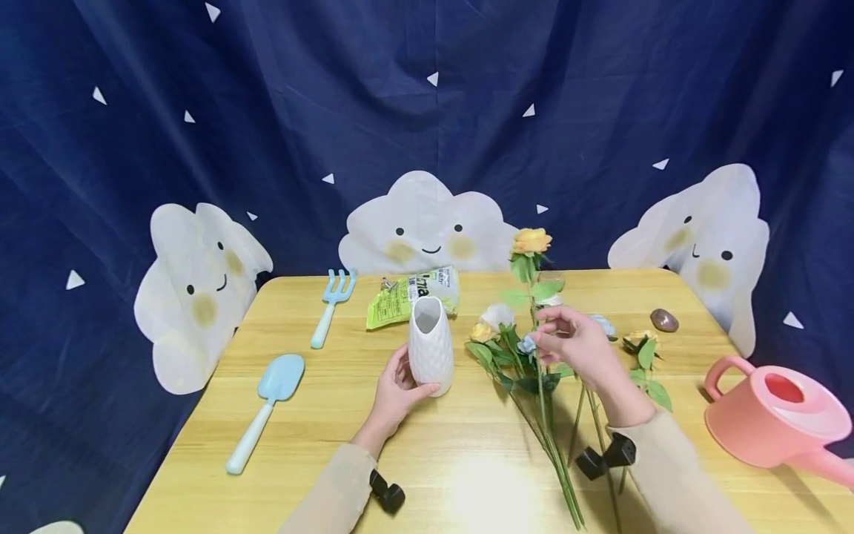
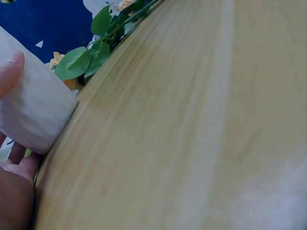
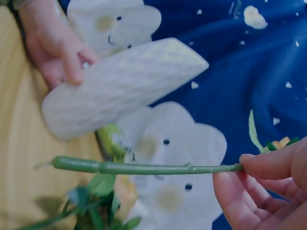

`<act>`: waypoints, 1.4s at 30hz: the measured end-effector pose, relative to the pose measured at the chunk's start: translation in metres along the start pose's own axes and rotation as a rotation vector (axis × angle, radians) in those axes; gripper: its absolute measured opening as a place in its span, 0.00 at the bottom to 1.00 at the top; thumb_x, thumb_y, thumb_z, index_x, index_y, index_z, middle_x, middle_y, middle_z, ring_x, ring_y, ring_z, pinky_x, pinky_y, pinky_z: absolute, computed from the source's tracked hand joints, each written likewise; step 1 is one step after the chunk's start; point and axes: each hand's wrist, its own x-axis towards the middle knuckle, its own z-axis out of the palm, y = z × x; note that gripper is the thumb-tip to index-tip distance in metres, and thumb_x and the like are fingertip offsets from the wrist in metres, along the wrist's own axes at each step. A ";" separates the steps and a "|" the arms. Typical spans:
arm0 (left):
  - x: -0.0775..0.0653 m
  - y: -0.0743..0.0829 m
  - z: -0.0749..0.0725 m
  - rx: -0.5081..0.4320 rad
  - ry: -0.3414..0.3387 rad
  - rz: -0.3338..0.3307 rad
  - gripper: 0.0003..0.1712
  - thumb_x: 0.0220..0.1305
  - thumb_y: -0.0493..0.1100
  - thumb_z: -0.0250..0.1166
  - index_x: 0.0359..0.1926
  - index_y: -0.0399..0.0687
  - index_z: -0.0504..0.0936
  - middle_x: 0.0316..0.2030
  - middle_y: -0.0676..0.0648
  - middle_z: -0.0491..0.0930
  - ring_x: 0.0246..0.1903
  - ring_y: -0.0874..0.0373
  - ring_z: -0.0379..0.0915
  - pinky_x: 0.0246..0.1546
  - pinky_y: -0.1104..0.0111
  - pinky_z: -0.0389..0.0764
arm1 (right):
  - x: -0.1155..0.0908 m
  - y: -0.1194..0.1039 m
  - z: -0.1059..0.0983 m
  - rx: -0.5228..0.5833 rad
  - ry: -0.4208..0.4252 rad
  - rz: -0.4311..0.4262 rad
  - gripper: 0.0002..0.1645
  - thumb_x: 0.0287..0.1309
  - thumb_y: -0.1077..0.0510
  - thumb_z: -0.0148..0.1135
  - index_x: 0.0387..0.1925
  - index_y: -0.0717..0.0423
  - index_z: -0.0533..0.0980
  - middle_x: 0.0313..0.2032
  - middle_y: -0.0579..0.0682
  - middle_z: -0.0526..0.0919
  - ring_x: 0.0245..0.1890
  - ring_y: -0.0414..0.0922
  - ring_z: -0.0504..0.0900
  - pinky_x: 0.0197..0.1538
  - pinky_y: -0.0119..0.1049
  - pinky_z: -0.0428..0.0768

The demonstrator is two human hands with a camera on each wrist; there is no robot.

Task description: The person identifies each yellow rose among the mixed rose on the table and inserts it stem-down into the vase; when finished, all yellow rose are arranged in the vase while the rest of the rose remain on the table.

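A white textured vase [image 1: 431, 352] with a slanted mouth stands upright on the table. My left hand [image 1: 392, 397] grips it low down, thumb in front and fingers round the left side. In the left wrist view, the vase's base [image 2: 43, 115] meets the wood. My right hand [image 1: 579, 347] pinches the stem of a yellow artificial rose [image 1: 531, 242] between thumb and fingers, bloom up. The right wrist view shows the green stem [image 3: 144, 168] running out from the pinch, its cut end toward the table. Other flowers [image 1: 497, 337] lie below this hand, with yellow, white and blue blooms.
A pink watering can [image 1: 767, 415] stands at the right, near a brown stone [image 1: 664, 320]. Toward the left lie a blue trowel [image 1: 280, 377] and a small blue fork [image 1: 323, 326]. Behind the vase is a green-and-white bag [image 1: 400, 298]. A dark blue curtain [image 1: 300, 111] hangs beyond the table.
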 end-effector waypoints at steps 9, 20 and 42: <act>-0.001 0.001 0.000 -0.006 0.000 -0.008 0.49 0.41 0.30 0.75 0.65 0.48 0.63 0.60 0.42 0.67 0.60 0.49 0.62 0.61 0.62 0.63 | 0.031 -0.041 0.030 0.058 0.001 -0.094 0.18 0.56 0.70 0.60 0.49 0.65 0.69 0.33 0.56 0.77 0.26 0.48 0.80 0.32 0.45 0.83; -0.001 0.003 0.000 -0.008 -0.003 -0.011 0.49 0.40 0.29 0.75 0.65 0.48 0.63 0.60 0.42 0.67 0.61 0.49 0.62 0.61 0.61 0.63 | 0.066 -0.095 0.065 0.208 0.050 -0.188 0.16 0.52 0.73 0.62 0.44 0.64 0.72 0.27 0.51 0.79 0.22 0.45 0.80 0.28 0.42 0.83; 0.001 -0.004 0.003 0.034 0.015 0.035 0.49 0.39 0.30 0.76 0.63 0.46 0.63 0.60 0.43 0.68 0.61 0.50 0.61 0.61 0.62 0.63 | 0.086 -0.087 0.115 0.022 -0.011 -0.346 0.14 0.52 0.73 0.62 0.41 0.67 0.71 0.27 0.58 0.78 0.24 0.46 0.77 0.28 0.45 0.82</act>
